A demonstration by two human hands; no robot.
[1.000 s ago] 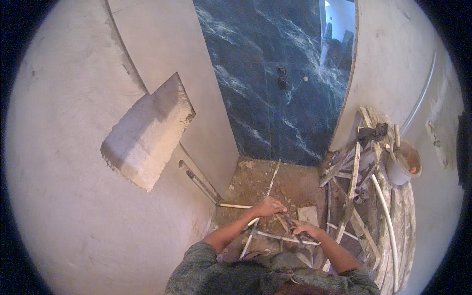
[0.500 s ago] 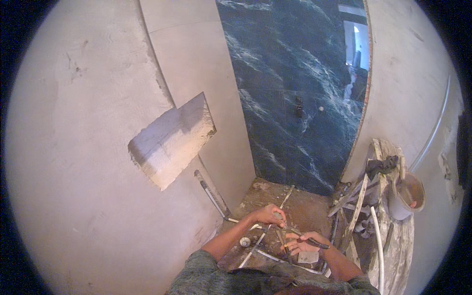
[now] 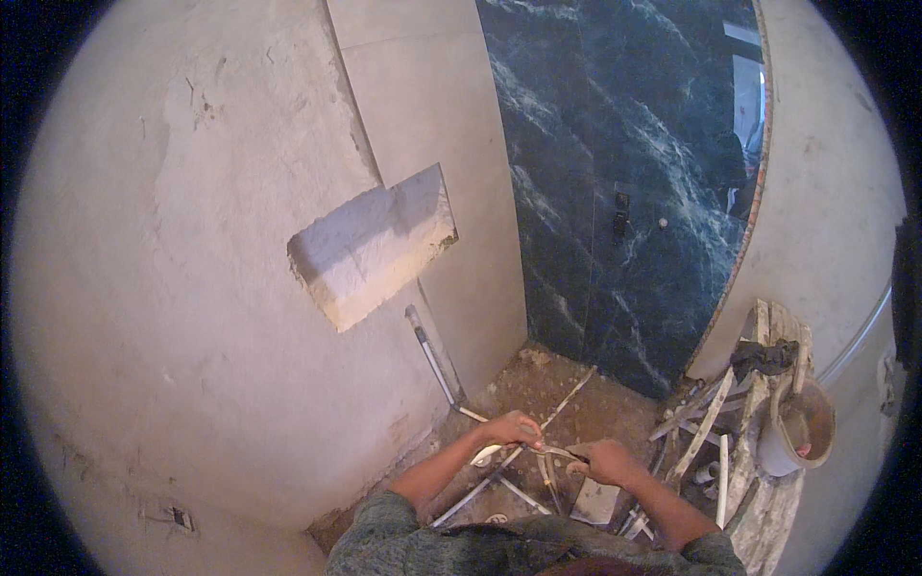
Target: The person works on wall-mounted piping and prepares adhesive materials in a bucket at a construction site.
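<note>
My right hand [image 3: 612, 462] is closed round the dark handle of a slim metal tool that looks like pliers [image 3: 557, 451]. Its far end reaches to the fingertips of my left hand [image 3: 514, 429]. Those fingers are pinched together at the tool's tip; whatever small piece they hold is too blurred to name. Both hands are above thin white pipes [image 3: 469, 501] that cross on the dirt floor. A pale square block [image 3: 595, 501] lies below my right hand. Two thin brownish legs of something [image 3: 550, 480] stand between the hands.
A plastered wall [image 3: 221, 317] with a rectangular recess [image 3: 379, 248] rises at left. A dark blue marbled panel [image 3: 615, 192] covers the back corner. At right, a worn plank [image 3: 768, 480] carries a bucket [image 3: 795, 432] and a dark cloth [image 3: 764, 358], beside loose wood strips [image 3: 699, 432].
The view has shifted left and down. My right hand, earlier palm up with spread fingers under the tool, has turned over and closed on it. The tool's tip now meets my left fingers.
</note>
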